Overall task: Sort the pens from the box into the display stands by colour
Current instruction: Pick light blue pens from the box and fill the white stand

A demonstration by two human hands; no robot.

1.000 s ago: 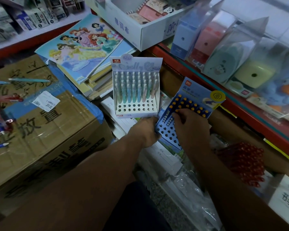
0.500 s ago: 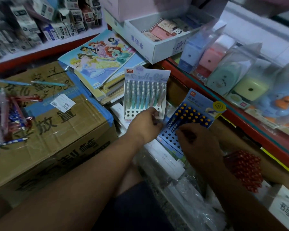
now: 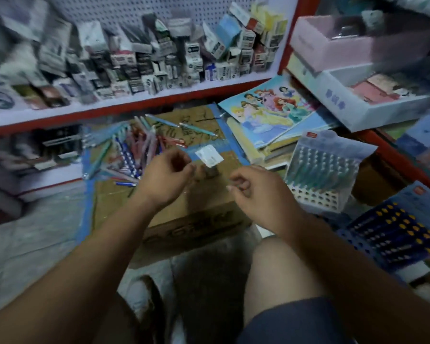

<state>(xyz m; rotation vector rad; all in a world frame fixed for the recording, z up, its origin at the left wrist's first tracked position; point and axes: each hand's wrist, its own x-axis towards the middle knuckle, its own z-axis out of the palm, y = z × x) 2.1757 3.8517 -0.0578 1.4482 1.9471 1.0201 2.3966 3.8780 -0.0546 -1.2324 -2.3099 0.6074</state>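
Note:
A loose pile of pens in blue, pink, red and teal lies on the far left part of the cardboard box, with two teal pens farther back. My left hand hovers just right of the pile, fingers loosely curled, with nothing seen in it. My right hand hangs over the box's right side, also loosely curled and empty. To the right stands the white display stand with pastel pens. The blue display stand, at far right, holds dark pens with yellow caps. The image is blurred.
A red-edged shelf packed with small boxes runs along the back. Princess colouring books lie stacked behind the white stand, under a white box of notebooks. My bent knee and a sandalled foot are below.
The view has swung left and down. Both hands left the two display stands and moved left over the cardboard box, towards the pen pile.

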